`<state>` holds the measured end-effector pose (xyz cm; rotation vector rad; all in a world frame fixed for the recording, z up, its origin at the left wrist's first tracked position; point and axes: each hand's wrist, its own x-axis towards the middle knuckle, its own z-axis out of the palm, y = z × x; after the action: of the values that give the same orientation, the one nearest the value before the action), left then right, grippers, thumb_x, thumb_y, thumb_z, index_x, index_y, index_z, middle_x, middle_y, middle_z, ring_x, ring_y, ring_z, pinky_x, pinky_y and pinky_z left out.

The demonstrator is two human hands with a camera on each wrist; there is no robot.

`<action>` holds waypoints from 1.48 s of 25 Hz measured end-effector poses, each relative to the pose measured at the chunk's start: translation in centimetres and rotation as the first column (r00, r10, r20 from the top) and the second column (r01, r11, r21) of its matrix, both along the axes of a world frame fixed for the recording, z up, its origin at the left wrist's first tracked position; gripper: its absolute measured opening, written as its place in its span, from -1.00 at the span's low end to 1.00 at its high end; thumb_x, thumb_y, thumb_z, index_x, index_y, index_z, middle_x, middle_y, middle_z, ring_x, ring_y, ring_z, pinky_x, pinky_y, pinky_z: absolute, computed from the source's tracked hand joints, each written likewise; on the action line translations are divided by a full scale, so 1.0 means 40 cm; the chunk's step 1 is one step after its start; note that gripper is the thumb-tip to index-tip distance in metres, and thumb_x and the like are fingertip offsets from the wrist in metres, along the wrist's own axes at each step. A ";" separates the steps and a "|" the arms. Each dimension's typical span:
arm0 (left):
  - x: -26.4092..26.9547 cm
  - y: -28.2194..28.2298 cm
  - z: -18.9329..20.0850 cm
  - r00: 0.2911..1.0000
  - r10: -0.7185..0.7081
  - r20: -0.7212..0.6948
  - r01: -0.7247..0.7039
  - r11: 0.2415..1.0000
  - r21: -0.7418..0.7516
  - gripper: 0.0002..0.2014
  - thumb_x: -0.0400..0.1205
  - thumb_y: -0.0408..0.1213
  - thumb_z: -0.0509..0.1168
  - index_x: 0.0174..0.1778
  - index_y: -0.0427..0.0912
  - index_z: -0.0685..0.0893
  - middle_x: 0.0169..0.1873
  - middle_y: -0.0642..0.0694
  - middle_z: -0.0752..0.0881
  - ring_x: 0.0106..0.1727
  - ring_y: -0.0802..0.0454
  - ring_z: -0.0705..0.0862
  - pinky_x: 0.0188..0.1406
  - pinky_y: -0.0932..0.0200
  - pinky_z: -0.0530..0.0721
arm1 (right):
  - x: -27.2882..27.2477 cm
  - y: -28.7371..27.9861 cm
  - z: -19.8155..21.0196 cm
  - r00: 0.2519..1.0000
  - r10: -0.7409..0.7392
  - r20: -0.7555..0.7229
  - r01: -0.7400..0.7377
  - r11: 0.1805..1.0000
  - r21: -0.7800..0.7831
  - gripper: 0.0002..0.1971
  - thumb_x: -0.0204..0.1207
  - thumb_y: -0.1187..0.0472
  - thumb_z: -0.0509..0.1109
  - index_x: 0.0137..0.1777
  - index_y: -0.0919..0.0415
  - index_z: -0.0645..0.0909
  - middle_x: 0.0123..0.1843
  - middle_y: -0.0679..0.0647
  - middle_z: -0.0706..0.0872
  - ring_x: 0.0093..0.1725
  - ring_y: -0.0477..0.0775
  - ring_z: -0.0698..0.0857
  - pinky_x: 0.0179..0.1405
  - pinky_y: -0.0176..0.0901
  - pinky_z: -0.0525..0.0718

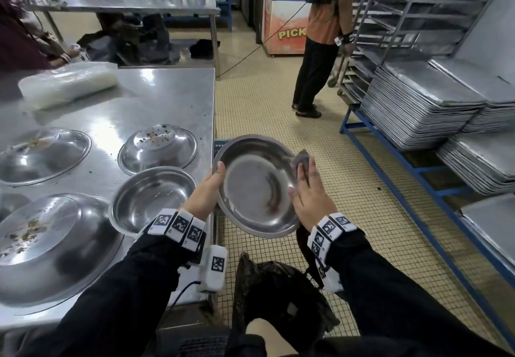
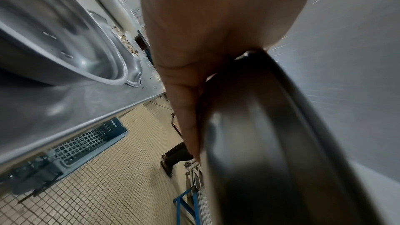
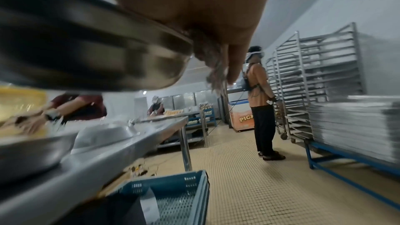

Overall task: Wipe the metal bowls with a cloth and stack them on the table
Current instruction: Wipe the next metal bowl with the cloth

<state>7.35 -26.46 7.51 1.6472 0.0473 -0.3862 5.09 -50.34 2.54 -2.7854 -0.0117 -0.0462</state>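
Observation:
I hold a shallow metal bowl (image 1: 257,186) tilted toward me in the air, just off the right edge of the steel table (image 1: 167,97). My left hand (image 1: 213,184) grips its left rim, thumb on the inside; the bowl (image 2: 270,143) fills the left wrist view. My right hand (image 1: 306,186) presses a grey cloth (image 1: 302,161) against the bowl's right rim, thumb inside. In the right wrist view the cloth (image 3: 213,67) hangs under my fingers beside the bowl (image 3: 97,54). One upright bowl (image 1: 152,198) sits on the table by my left wrist.
Three upturned bowls with crumbs on them lie on the table (image 1: 158,147) (image 1: 41,156) (image 1: 53,248), plus a plastic-wrapped pack (image 1: 67,83). A blue crate (image 3: 173,194) stands on the tiled floor below. A person in orange (image 1: 323,36) stands by racks and stacked trays (image 1: 418,108).

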 end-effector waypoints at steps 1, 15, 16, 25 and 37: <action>0.004 0.005 -0.002 1.000 -0.003 -0.007 0.003 1.000 -0.001 -0.47 0.73 0.22 -0.07 0.05 -0.07 0.68 -0.17 -0.30 0.77 -0.25 -0.22 0.76 -0.17 -0.11 0.76 | 0.007 -0.001 0.016 1.000 -0.007 0.026 0.004 0.992 0.128 -0.34 0.68 -0.15 -0.10 0.68 0.06 -0.24 0.69 -0.03 -0.34 0.62 -0.09 -0.07 0.40 -0.20 0.30; -0.023 0.009 -0.030 0.964 0.116 0.240 -0.077 0.983 -0.165 -0.33 0.53 -0.03 0.43 0.56 0.03 0.36 0.23 -0.04 0.71 0.21 -0.03 0.72 0.16 0.01 0.71 | -0.023 0.085 0.073 0.901 -0.429 -0.069 0.284 0.461 0.840 -0.80 0.66 0.25 0.21 0.25 0.11 0.45 -0.07 0.06 0.71 -0.21 -0.01 0.75 -0.30 -0.20 0.74; -0.037 -0.004 -0.030 0.946 0.142 0.290 -0.095 0.980 -0.173 -0.28 0.53 -0.04 0.45 0.59 0.07 0.29 0.28 0.02 0.66 0.26 0.09 0.69 0.19 0.11 0.69 | -0.023 0.102 0.084 0.888 -0.456 -0.055 0.272 0.427 0.862 -0.81 0.66 0.25 0.21 0.24 0.11 0.43 -0.08 0.04 0.69 -0.22 -0.03 0.73 -0.29 -0.19 0.74; -0.029 -0.014 0.016 0.901 0.328 0.283 -0.294 0.943 -0.155 -0.68 0.71 -0.43 0.14 0.38 -0.14 0.49 0.00 0.01 0.65 0.02 0.13 0.69 -0.19 0.39 0.61 | -0.007 0.093 0.115 0.937 -0.342 -0.072 0.253 0.520 0.816 -0.73 0.74 0.08 0.05 0.29 0.07 0.51 -0.16 -0.15 0.63 -0.21 -0.26 0.62 -0.44 -0.52 0.50; 0.032 0.070 0.006 0.924 0.328 0.195 -0.313 0.944 -0.106 -0.47 0.76 0.10 0.01 0.54 -0.15 0.44 0.27 -0.22 0.65 0.28 -0.21 0.64 0.32 -0.22 0.61 | -0.041 0.181 0.052 0.895 0.222 0.386 -0.305 0.937 0.170 -0.64 0.66 0.18 0.16 0.43 0.15 0.52 0.42 0.10 0.60 0.51 0.06 0.44 0.51 0.05 0.42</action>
<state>8.61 -23.64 7.74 1.5662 0.1414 0.0375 3.45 -43.09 4.62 -2.4823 -0.4517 -0.4621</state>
